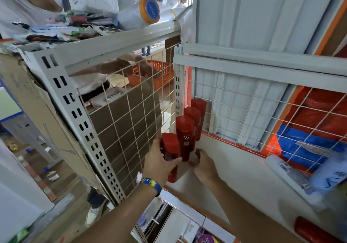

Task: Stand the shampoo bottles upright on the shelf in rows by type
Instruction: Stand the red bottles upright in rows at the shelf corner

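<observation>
Several red shampoo bottles stand upright in a row along the left end of the white shelf (234, 169), against the wire side panel. My left hand (159, 161) grips the nearest red bottle (170, 145) around its middle. Just behind it stands a red bottle marked VS (185, 132), with two more red bottles (197, 113) further back. My right hand (203, 163) rests at the foot of the VS bottle, fingers curled; what they hold is hidden. A white bottle (289, 177) and a light blue bottle (332, 175) lie on their sides at the shelf's right. Another red bottle (315, 231) lies near the front right corner.
White wire mesh (131, 122) closes the shelf's left side and back. Beyond it, another person's hands reach into an orange basket (159, 68). A cardboard box (37, 111) leans at the left. A cluttered upper shelf (120, 40) overhangs.
</observation>
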Available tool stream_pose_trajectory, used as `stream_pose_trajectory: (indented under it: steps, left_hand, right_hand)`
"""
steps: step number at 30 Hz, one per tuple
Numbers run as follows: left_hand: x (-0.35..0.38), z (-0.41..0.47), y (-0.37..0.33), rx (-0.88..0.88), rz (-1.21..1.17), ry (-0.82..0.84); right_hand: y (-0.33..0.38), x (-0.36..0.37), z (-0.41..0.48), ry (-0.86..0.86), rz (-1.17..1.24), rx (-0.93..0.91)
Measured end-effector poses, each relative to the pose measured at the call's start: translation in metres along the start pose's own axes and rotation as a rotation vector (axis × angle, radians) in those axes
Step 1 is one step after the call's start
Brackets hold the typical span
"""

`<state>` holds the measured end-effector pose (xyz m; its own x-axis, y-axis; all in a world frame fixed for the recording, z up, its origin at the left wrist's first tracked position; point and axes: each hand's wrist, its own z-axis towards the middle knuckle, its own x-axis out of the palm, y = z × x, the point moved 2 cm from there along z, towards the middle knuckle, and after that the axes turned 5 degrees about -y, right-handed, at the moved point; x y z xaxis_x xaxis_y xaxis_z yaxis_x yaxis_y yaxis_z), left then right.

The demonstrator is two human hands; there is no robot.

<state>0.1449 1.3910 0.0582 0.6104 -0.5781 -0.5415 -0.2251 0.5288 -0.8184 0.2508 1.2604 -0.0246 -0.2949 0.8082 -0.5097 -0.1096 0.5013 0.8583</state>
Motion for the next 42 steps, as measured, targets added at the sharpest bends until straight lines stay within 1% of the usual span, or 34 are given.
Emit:
stream_pose_trajectory:
  steps: [3,8,14,17,23,29,32,35,37,39,42]
  left_hand:
    - [0.011,0.004,-0.008,-0.009,-0.015,-0.007]
    - [0.023,0.007,-0.020,-0.032,-0.043,-0.036]
    - [0.029,0.007,-0.020,-0.057,-0.059,-0.065]
    - [0.032,0.007,-0.021,-0.062,-0.053,-0.089]
    - [0.038,0.006,-0.018,-0.057,-0.086,-0.116]
    - [0.041,0.003,-0.007,-0.060,-0.084,-0.075]
    - [0.045,0.001,0.008,-0.133,-0.033,-0.074]
    - [0.054,-0.013,0.031,-0.234,0.106,-0.014]
    - [0.062,-0.026,0.041,-0.286,0.147,0.000]
    - [0.069,-0.040,0.041,-0.283,0.206,-0.021]
    - [0.081,-0.061,0.026,-0.151,0.268,-0.011]
  right_hand:
    - [-0.012,-0.016,-0.007,-0.047,-0.099,-0.001]
    - [-0.029,-0.044,-0.023,-0.067,-0.180,0.049]
    - [-0.042,-0.059,-0.035,-0.062,-0.204,0.085]
    - [-0.040,-0.058,-0.040,-0.053,-0.156,0.099]
    - [-0.027,-0.065,-0.043,-0.053,-0.242,0.015]
    - [-0.023,-0.089,-0.051,-0.094,-0.328,-0.039]
    - [-0.023,-0.103,-0.056,-0.095,-0.382,-0.052]
    - [-0.027,-0.117,-0.065,-0.104,-0.421,-0.045]
    - [-0.032,-0.127,-0.072,-0.105,-0.457,-0.048]
    - [-0.039,-0.138,-0.080,-0.107,-0.478,-0.048]
    - [-0.050,-0.155,-0.092,-0.133,-0.494,-0.040]
